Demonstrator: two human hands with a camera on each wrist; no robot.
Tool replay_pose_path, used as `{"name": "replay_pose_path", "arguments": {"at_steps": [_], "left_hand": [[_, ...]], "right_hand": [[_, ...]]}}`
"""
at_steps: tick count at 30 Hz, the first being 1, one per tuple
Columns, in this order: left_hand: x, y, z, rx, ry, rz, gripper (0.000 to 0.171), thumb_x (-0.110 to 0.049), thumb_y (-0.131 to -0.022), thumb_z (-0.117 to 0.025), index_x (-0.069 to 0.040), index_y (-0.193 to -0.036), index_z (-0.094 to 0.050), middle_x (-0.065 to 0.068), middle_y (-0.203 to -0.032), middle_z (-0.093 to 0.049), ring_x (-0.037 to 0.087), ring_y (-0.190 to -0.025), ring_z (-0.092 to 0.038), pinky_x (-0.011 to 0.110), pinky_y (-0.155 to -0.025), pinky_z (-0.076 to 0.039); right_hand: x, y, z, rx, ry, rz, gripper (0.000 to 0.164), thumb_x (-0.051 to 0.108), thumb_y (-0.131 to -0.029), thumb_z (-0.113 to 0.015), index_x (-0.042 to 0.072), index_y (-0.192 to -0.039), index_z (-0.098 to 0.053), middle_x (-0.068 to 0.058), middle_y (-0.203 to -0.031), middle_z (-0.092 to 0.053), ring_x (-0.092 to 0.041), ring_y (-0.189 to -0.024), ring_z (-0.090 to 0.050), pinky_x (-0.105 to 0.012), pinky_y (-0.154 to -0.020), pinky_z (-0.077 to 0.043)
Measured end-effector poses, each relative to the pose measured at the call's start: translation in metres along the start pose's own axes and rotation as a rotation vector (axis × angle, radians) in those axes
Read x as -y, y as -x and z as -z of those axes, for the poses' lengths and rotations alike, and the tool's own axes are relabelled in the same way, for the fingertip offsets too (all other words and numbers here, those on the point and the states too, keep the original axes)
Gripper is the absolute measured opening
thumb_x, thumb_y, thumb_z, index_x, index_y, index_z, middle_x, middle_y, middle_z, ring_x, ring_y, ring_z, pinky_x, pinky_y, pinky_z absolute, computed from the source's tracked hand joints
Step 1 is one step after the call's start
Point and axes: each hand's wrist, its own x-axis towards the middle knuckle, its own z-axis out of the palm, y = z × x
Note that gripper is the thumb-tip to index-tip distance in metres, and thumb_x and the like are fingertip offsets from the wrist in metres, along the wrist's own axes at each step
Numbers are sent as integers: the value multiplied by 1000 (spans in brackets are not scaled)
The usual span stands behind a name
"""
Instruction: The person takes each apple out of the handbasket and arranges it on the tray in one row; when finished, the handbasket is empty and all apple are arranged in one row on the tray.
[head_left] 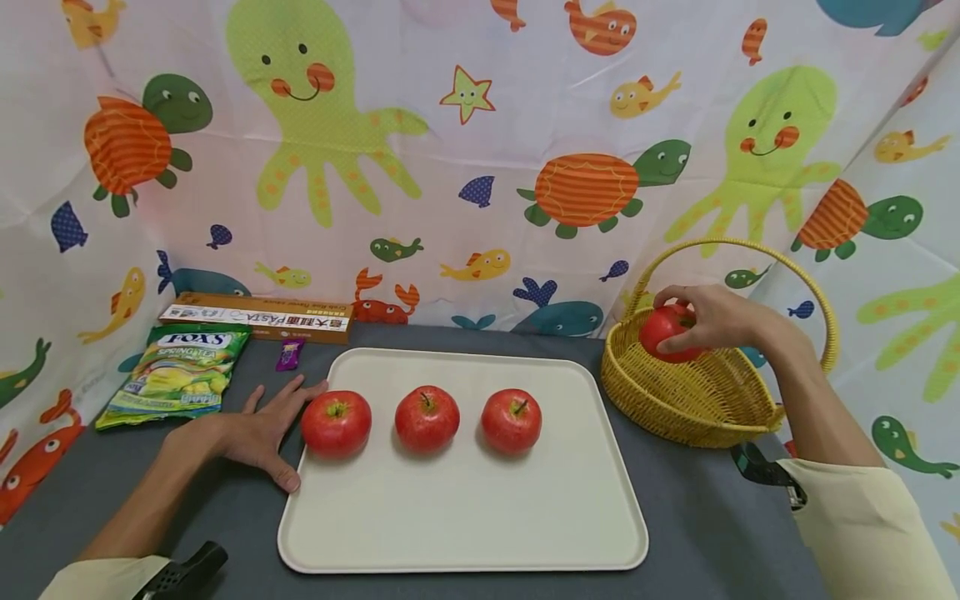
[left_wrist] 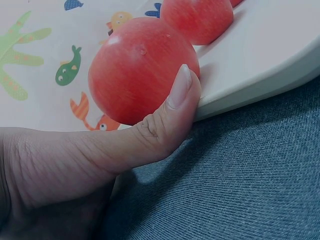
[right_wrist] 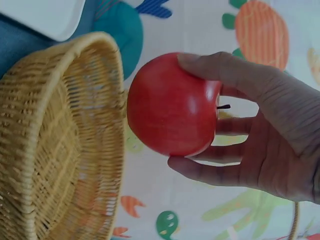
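Observation:
My right hand [head_left: 708, 317] grips a red apple [head_left: 663, 332] by its sides, over the yellow wicker basket [head_left: 675, 417]. In the right wrist view the thumb and fingers curl round that apple [right_wrist: 170, 107], its stem toward the palm. My left hand [head_left: 266, 433] lies with spread fingers against the left edge of the white tray [head_left: 465, 533]. Its thumb [left_wrist: 182, 95] touches the tray rim, close to the leftmost apple [head_left: 337, 424]. Two more apples, one in the middle [head_left: 427, 420] and one to the right [head_left: 511, 422], stand in a row on the tray.
At the back left lie a green candy bag [head_left: 176, 375], a long pasta box [head_left: 258, 317] and a small purple packet [head_left: 289, 354]. The basket's tall arched handle [head_left: 813, 292] rises around the right hand. A patterned curtain [head_left: 450, 208] stands behind the grey tabletop [head_left: 712, 517].

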Motion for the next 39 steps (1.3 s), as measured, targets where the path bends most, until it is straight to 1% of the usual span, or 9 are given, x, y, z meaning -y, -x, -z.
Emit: {"name": "replay_pose_path", "arguments": {"at_steps": [7, 15, 19, 24, 26, 29, 33, 36, 39], "left_hand": [[13, -4, -3, -21, 21, -10, 143, -65, -60, -90, -16, -166, -8, 36, -168, -2, 58, -154, 16, 85, -110, 23], [20, -8, -4, -18, 28, -1, 143, -65, -61, -90, -18, -166, -6, 34, -169, -1, 57, -155, 15, 85, -110, 23], [19, -8, -5, -23, -17, 45, 143, -71, -60, -88, -22, -167, -7, 27, -173, -2, 51, -159, 16, 82, -116, 21], [7, -5, -1, -2, -23, 39, 144, -66, -62, -90, -16, -166, -6, 31, -171, -1, 55, -157, 15, 83, -114, 19], [9, -5, -1, -3, -10, 21, 143, -63, -62, -91, -14, -166, -6, 33, -170, -1, 57, -155, 14, 85, -112, 20], [16, -8, -3, -17, -39, 51, 143, -67, -60, -90, -19, -166, -7, 27, -173, -2, 52, -159, 14, 83, -116, 18], [26, -11, -6, -27, -8, 12, 142, -66, -60, -90, -21, -167, -7, 29, -171, -3, 53, -157, 16, 83, -113, 23], [25, -10, -6, -22, 42, -45, 142, -63, -62, -90, -20, -167, -6, 35, -168, -2, 56, -154, 18, 85, -107, 27], [24, -9, -5, -20, 38, -54, 141, -63, -63, -90, -19, -167, -4, 34, -168, -2, 56, -154, 18, 85, -108, 26]], "right_hand": [[37, 11, 5, -40, -4, 80, 66, 32, -79, -92, 9, -132, -61, -15, -121, -69, -34, -111, -64, -41, -77, -66], [69, 21, 3, -36, -2, 114, 65, 30, -77, -93, 13, -132, -62, -11, -121, -68, -31, -112, -63, -39, -77, -66], [78, 23, -1, -31, -7, 140, 62, 31, -79, -92, 16, -132, -63, -10, -123, -67, -31, -113, -62, -40, -78, -65], [86, 23, -8, -23, 6, 156, 60, 31, -79, -92, 19, -130, -63, -9, -123, -66, -31, -115, -61, -38, -77, -64], [88, 22, -12, -18, 9, 161, 62, 32, -77, -93, 18, -131, -63, -9, -124, -66, -32, -116, -61, -38, -76, -65], [91, 19, -18, -8, 15, 190, 65, 33, -76, -93, 16, -132, -64, -9, -126, -66, -31, -117, -61, -37, -77, -65], [98, 17, -29, 23, 16, 235, 65, 35, -76, -92, 16, -131, -64, -7, -123, -66, -28, -114, -62, -35, -76, -64], [104, 16, -36, 54, 6, 249, 64, 35, -76, -92, 18, -130, -63, -6, -120, -66, -27, -113, -61, -33, -75, -63], [109, 14, -43, 77, 8, 262, 65, 34, -76, -92, 16, -131, -62, -7, -120, -66, -27, -114, -61, -32, -75, -63]]}}
